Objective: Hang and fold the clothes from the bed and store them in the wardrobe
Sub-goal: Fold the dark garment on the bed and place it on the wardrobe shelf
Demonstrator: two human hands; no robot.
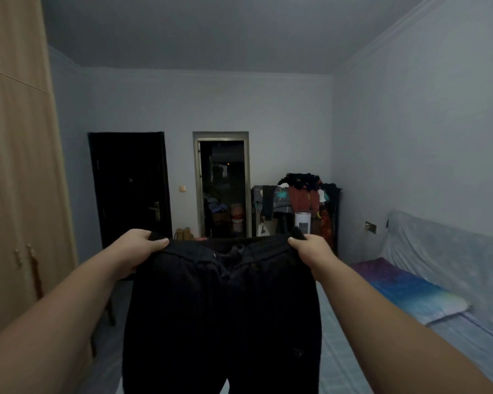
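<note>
Trousers (pixel 222 308): black, plain.
Wardrobe (pixel 17 166): light brown wood.
Walls (pixel 239 103): pale blue-grey.
Ceiling (pixel 211 29): grey.
Door (pixel 130 186): black, with gold handle.
Pillow (pixel 407 288): purple at one end, bright blue in middle, pale green and white at other end, blotchy pattern.
Bed (pixel 467 342): light blue sheet.
Headboard cover (pixel 439 251): pale blue-grey.
Clothes pile (pixel 302 194): dark, red, grey, teal bits.
Heater (pixel 302 223): white.
Switch (pixel 182 189): yellow.

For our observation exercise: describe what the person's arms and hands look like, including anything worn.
Both forearms are bare as far as the frame shows: no sleeves, watch, bracelets or gloves. The left hand and right hand show no rings on the visible fingers.
</note>
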